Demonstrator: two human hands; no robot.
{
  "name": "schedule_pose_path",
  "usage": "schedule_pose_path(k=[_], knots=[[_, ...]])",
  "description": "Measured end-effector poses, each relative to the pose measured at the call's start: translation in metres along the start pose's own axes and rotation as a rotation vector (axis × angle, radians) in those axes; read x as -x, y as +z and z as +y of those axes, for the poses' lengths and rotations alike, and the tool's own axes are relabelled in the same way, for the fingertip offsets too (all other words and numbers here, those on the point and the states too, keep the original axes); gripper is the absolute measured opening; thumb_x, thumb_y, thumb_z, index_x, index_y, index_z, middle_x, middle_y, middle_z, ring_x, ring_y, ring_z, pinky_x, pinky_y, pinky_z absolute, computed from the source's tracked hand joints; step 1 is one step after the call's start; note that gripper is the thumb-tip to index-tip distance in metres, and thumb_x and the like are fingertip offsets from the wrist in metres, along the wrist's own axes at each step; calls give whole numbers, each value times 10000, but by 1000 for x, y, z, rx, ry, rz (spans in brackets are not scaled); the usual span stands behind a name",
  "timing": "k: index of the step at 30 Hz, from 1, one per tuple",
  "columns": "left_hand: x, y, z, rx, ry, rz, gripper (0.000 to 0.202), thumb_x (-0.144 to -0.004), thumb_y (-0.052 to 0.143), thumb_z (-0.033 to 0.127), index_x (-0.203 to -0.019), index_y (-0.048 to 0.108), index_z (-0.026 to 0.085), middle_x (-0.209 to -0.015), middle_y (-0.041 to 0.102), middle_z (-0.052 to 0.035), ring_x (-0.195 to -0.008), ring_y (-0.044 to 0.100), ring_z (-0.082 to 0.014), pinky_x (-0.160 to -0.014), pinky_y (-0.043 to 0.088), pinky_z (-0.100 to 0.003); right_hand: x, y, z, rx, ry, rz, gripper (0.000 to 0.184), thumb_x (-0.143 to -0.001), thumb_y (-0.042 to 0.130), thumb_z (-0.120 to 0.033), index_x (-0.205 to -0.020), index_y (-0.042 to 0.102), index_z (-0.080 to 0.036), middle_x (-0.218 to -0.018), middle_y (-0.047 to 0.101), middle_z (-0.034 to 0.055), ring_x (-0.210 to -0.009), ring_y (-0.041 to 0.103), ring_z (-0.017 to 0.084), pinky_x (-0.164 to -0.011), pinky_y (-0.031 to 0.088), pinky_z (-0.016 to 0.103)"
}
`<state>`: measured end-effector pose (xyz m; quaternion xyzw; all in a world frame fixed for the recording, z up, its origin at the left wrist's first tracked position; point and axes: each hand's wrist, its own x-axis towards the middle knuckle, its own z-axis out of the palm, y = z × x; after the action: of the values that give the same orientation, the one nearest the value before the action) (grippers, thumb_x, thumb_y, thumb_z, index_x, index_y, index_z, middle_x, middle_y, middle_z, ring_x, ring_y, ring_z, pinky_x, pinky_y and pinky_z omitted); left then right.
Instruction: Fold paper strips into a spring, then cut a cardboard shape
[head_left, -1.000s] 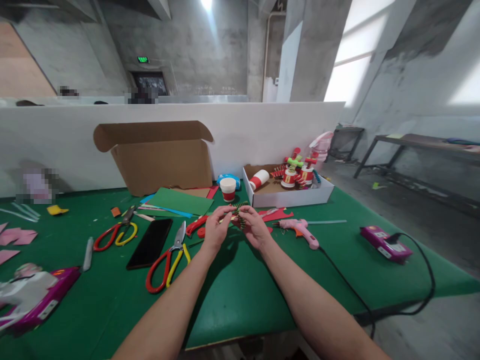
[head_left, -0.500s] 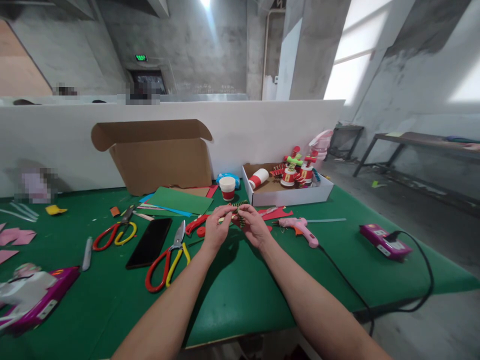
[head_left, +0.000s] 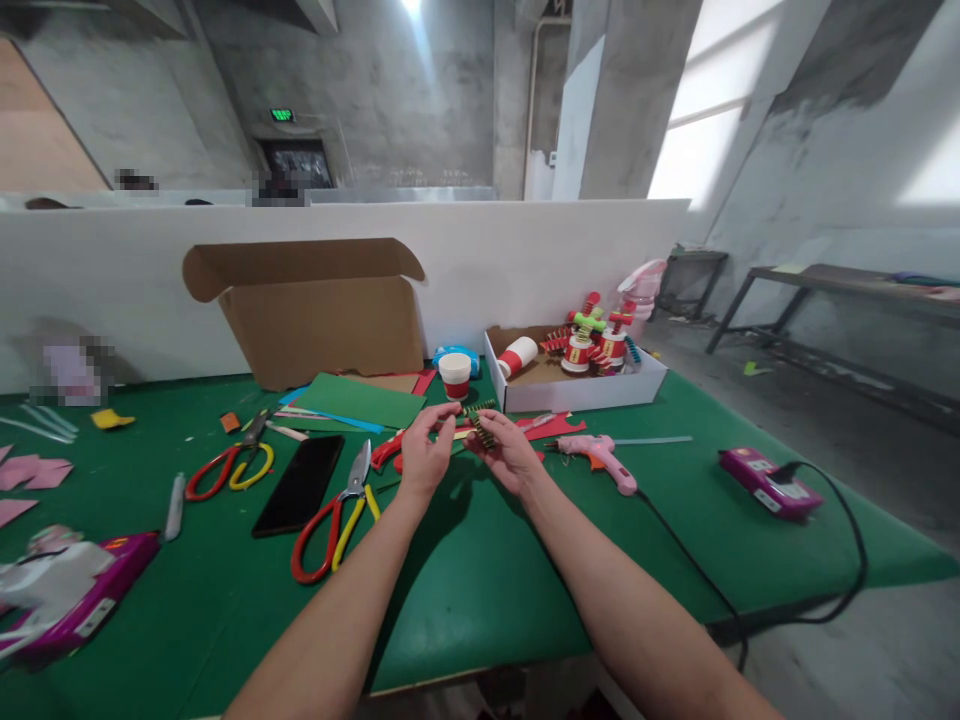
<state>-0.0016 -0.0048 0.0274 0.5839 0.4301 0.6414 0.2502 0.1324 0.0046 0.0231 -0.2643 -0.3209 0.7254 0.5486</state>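
Observation:
My left hand [head_left: 421,455] and my right hand [head_left: 508,452] meet above the green table [head_left: 465,590], both pinched on a small pleated red-and-green paper strip [head_left: 478,424] held between their fingertips. The left thumb and forefinger grip its left end, and the right fingers curl under its right end. Just beyond the hands stands a white paper cup with a red band [head_left: 455,377]. Red paper scraps [head_left: 551,427] lie under and beside the hands.
Red-and-yellow scissors [head_left: 334,520] and a black phone [head_left: 300,484] lie left of my hands, with a second pair of scissors [head_left: 229,467] further left. A pink glue gun [head_left: 600,460] lies to the right. An open cardboard box [head_left: 315,305] and a white box of paper-cup crafts [head_left: 581,365] stand behind.
Both hands have lifted slightly and shifted a little away from me with the pleated strip; the left fingers have spread wider along it.

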Motion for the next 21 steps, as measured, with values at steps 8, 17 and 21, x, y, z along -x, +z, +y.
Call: schedule_pose_path(k=[8, 17, 21], knots=[[-2, -3, 6, -87, 100, -33, 159, -798, 591, 238, -875, 730, 245, -940, 697, -57, -955, 592, -227, -907, 442, -355, -1, -2, -1, 28, 3, -25, 320, -582, 836, -356, -799, 649, -213, -743, 695, -30, -608, 601, 98, -663, 508, 266], [1, 1, 1, -194, 249, -76, 177, -807, 564, 183, -863, 726, 228, -896, 711, -54, -902, 614, -213, -865, 462, -364, -1, -1, 0, 28, 8, -20, 358, -542, 858, -363, -797, 665, -202, -700, 671, -43, -608, 591, 86, -680, 508, 256], [2, 2, -3, -256, 311, -89, 189, -837, 534, 181, -876, 717, 206, -896, 716, -51, -890, 624, -193, -842, 482, -359, -1, 0, 0, 32, -18, -13, 326, -537, 860, -340, -754, 663, -198, -658, 655, -49, -603, 570, 80, -695, 506, 252]])
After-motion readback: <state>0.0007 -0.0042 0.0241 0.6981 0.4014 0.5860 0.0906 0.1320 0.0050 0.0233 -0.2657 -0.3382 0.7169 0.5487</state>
